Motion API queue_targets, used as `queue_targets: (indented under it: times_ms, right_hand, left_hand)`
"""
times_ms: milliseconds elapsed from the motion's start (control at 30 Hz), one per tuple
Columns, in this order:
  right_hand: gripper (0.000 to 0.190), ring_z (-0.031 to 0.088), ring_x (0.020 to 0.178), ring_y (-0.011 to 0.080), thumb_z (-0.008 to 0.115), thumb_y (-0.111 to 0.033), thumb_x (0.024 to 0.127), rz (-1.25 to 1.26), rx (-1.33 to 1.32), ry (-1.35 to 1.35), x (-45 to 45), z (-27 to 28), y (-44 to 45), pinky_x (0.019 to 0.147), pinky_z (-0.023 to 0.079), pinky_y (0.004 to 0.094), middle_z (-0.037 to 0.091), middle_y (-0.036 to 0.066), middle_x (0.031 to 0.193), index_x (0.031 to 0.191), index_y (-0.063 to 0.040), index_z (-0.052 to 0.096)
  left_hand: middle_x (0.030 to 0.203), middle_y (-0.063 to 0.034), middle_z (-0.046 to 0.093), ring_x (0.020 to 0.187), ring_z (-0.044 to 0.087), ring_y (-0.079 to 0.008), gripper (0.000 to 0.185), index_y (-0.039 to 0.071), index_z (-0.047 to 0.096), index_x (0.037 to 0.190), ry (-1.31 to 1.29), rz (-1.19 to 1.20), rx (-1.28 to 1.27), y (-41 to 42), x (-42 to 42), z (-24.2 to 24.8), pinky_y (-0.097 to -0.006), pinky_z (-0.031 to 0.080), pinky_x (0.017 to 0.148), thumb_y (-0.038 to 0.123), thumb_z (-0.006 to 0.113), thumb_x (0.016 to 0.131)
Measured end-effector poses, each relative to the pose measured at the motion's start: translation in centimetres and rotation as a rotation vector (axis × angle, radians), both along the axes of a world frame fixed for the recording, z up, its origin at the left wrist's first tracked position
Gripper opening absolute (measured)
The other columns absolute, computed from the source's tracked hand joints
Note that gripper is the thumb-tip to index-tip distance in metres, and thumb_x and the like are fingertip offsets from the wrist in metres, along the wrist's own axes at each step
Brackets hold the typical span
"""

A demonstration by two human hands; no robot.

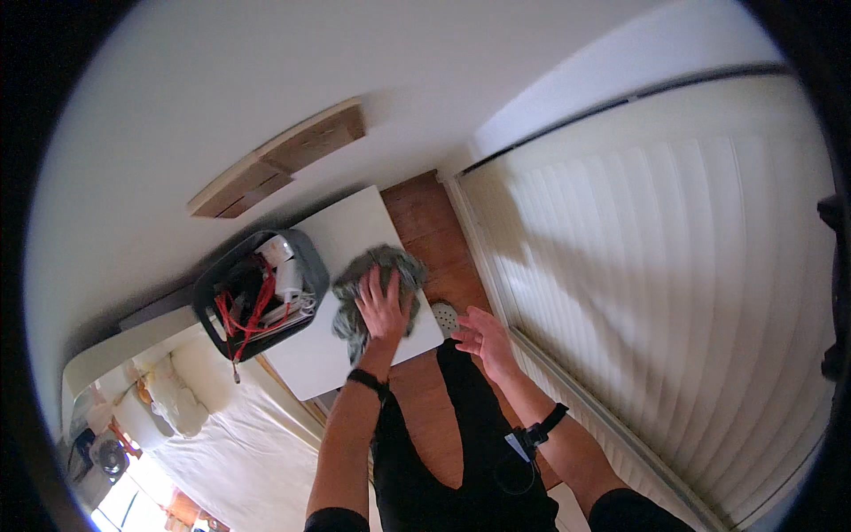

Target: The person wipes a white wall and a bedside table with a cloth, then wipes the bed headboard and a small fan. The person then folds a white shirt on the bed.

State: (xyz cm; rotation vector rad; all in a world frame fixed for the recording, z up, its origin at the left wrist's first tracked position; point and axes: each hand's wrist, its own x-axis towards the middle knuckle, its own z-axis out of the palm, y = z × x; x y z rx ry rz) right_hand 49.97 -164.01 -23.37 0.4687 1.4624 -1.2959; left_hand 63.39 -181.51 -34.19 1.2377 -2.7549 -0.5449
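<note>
My left hand (383, 307) lies with its fingers spread on a crumpled grey-green cloth (347, 324), pressing it against a small white table (292, 369). Whether the fingers grip the cloth cannot be told. My right hand (486, 339) hangs in the air just right of the table, fingers apart and holding nothing. Beside the cloth, at the left, a dark grey bin (312, 256) stands on the same table. Red cables (262, 302), white cables and white adapters fill it, and one cable end hangs over its rim.
A wooden wall shelf (279, 159) juts out above the table. On the right is a white pleated folding door (638, 266). A bed with a white sheet (233, 452) lies at the lower left. A perforated grey object (444, 318) is beyond the table's right edge, over the wooden floor (432, 239).
</note>
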Motion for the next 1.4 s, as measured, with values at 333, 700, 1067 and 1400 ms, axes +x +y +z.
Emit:
queue_targets:
  times_ms: [333, 700, 1067, 1400]
  right_hand:
    - [0.047, 0.073, 0.098, 0.0251, 0.061, -0.033, 0.102, 0.021, -0.010, -0.083, -2.1, -1.7, 3.6, 0.078, 0.061, 0.0383, 0.070, 0.016, 0.120, 0.138, -0.004, 0.054]
    - [0.044, 0.071, 0.098, 0.0230, 0.059, -0.031, 0.102, 0.143, -0.021, -0.057, -3.0, 0.9, 3.0, 0.083, 0.059, 0.0384, 0.070, 0.013, 0.117, 0.136, -0.003, 0.055]
    - [0.076, 0.050, 0.132, 0.0217, 0.069, -0.011, 0.094, 0.144, -0.692, 0.428, -3.2, 11.9, -13.8, 0.112, 0.041, 0.0370, 0.048, 0.011, 0.147, 0.158, -0.005, 0.029]
    - [0.065, 0.054, 0.122, 0.0329, 0.079, -0.013, 0.081, -0.029, -0.436, 1.347, -1.5, 17.3, -26.4, 0.103, 0.046, 0.0423, 0.050, 0.020, 0.135, 0.139, -0.006, 0.050]
  left_hand:
    - [0.154, -0.0145, 0.037, 0.140, 0.035, -0.0441, 0.058, 0.025, 0.055, 0.141, -0.030, 0.134, -0.134, -3.5, -8.5, -0.7, -0.0681, 0.045, 0.093, 0.038, 0.071, 0.088]
    - [0.149, -0.0107, 0.041, 0.136, 0.040, -0.0397, 0.057, 0.020, 0.058, 0.136, -0.164, -0.124, 0.432, 12.5, 2.0, 5.7, -0.0584, 0.046, 0.100, 0.027, 0.078, 0.083]
    - [0.160, -0.0206, 0.032, 0.147, 0.033, -0.0326, 0.072, 0.003, 0.030, 0.157, 0.895, 0.107, 0.953, -2.5, -5.0, 24.3, -0.0446, 0.026, 0.120, 0.020, 0.063, 0.096]
    - [0.157, -0.0175, 0.040, 0.146, 0.037, -0.0292, 0.052, 0.002, 0.041, 0.149, 0.948, 0.421, 0.786, -3.5, 3.3, 27.8, -0.0474, 0.030, 0.118, 0.020, 0.056, 0.103]
